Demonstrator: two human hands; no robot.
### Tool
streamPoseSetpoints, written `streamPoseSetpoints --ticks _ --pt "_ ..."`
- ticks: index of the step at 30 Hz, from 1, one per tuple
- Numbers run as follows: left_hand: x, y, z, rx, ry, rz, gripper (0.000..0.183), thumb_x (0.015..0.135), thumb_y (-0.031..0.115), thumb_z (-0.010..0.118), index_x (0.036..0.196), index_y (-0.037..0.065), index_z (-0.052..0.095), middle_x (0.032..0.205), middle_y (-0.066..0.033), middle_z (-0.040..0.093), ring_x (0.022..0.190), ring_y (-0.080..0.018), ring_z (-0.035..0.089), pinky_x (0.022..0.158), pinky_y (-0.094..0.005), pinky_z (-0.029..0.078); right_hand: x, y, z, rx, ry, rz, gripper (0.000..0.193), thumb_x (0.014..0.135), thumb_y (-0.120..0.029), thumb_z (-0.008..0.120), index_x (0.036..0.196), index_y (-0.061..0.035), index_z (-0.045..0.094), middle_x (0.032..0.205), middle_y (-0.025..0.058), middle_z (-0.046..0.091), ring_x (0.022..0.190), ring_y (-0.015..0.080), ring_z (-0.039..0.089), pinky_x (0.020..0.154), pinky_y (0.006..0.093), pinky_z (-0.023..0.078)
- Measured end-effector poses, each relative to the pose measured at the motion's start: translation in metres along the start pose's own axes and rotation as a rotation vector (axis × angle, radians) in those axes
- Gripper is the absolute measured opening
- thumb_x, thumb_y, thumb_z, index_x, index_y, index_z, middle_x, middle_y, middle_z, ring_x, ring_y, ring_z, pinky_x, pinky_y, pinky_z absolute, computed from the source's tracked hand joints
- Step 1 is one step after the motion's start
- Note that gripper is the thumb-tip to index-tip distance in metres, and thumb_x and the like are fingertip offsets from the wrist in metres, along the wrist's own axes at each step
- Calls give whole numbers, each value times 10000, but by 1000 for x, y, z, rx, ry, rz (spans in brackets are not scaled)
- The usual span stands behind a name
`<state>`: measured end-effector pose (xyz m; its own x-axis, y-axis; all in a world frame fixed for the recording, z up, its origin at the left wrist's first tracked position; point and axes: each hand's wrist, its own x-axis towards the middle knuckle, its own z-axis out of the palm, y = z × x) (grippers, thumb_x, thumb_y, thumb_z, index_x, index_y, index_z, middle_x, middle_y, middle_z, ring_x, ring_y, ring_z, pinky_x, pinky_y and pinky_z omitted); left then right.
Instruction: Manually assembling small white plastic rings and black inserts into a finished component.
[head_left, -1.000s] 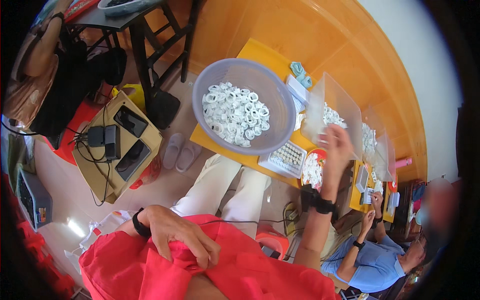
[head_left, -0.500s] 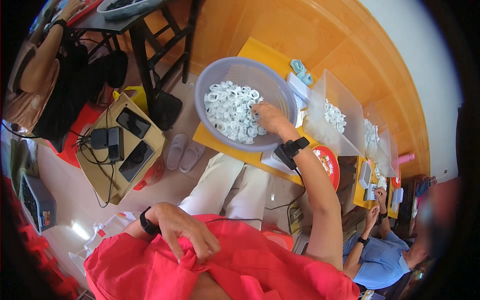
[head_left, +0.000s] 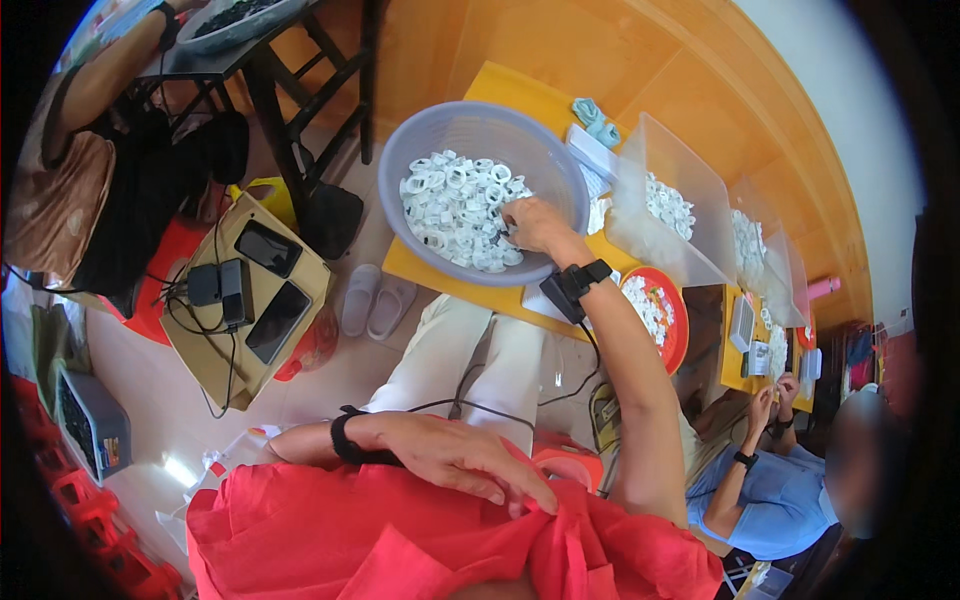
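Observation:
My right hand (head_left: 538, 225) reaches into a grey-purple plastic basket (head_left: 545, 145), at the right edge of a heap of small white ring-shaped plastic parts (head_left: 460, 205). Its fingers are curled down against the parts. What they hold, if anything, is hidden. Across my lap, my left hand (head_left: 478, 462) pinches a fold of my red shirt (head_left: 400, 530) between its fingertips. The basket rests on a yellow table (head_left: 500, 90) in front of me.
Right of the basket stand a clear plastic bin (head_left: 660, 160) of white parts and a red round tray (head_left: 677, 335) with small white pieces. A cardboard box (head_left: 240, 375) with phones is at left. One person in blue (head_left: 770, 490) works at right, another at upper left.
My left hand has moved right across the shirt and grips a different fold. My right hand stays in the basket, its fingers shifted slightly. The view has shifted a little.

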<state>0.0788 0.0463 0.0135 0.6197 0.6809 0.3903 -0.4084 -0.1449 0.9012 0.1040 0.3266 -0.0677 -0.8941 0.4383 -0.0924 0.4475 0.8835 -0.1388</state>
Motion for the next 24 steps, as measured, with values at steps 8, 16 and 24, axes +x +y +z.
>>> streamPoseSetpoints --ticks 8,16,24 --pt "-30 -42 -25 -246 297 -201 227 844 64 547 1059 -7 574 916 -75 627 858 -121 576 784 -247 451 6 7 7 -12 40 47 122 641 -15 597 741 -71 640 784 157 624 790 313 601 684 374 479" --pt "-31 -52 -32 -203 684 -275 230 816 114 581 1010 -10 583 926 -103 620 866 -192 609 819 -308 466 -24 -1 -29 287 446 31 83 684 -41 598 755 -52 639 807 140 601 720 299 581 640 361 457" --pt "1 -57 -46 -327 944 -91 469 918 326 436 1241 -14 421 1108 -134 560 976 -191 561 847 -319 459 -163 -87 -22 454 948 -82 196 637 42 641 818 -31 646 753 75 553 647 229 551 539 306 438"
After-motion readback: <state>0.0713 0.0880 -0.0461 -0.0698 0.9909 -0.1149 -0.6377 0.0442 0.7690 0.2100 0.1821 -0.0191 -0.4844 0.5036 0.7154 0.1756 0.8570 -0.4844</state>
